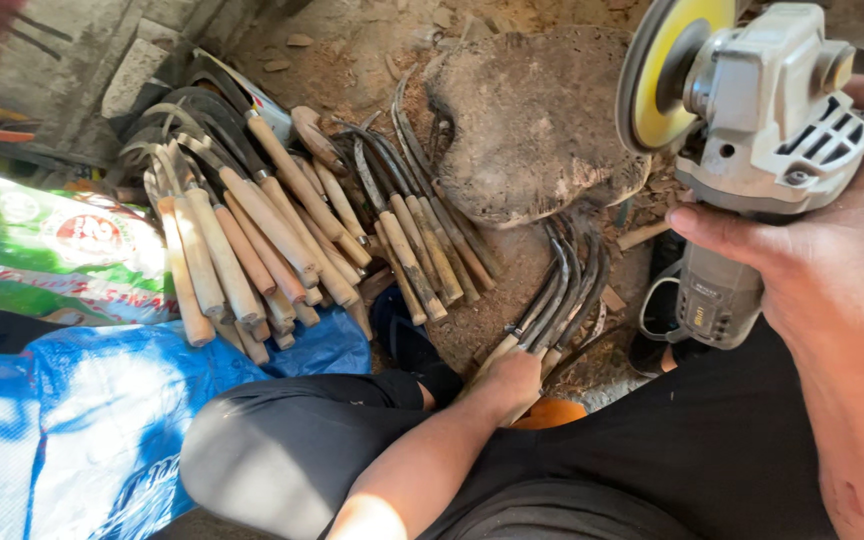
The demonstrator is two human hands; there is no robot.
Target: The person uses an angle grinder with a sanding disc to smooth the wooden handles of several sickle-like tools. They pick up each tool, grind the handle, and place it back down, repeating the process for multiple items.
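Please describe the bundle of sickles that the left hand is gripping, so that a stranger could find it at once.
Start at the big rough stone. Just below its near edge lies the bundle of sickles, its handles under the left hand. Unlike the two larger piles further left, it is small and gripped.

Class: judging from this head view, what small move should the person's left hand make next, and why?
Probably draw one sickle from the bundle of dark curved sickles that the left hand grips by the handles, since the right hand already holds the grey angle grinder up.
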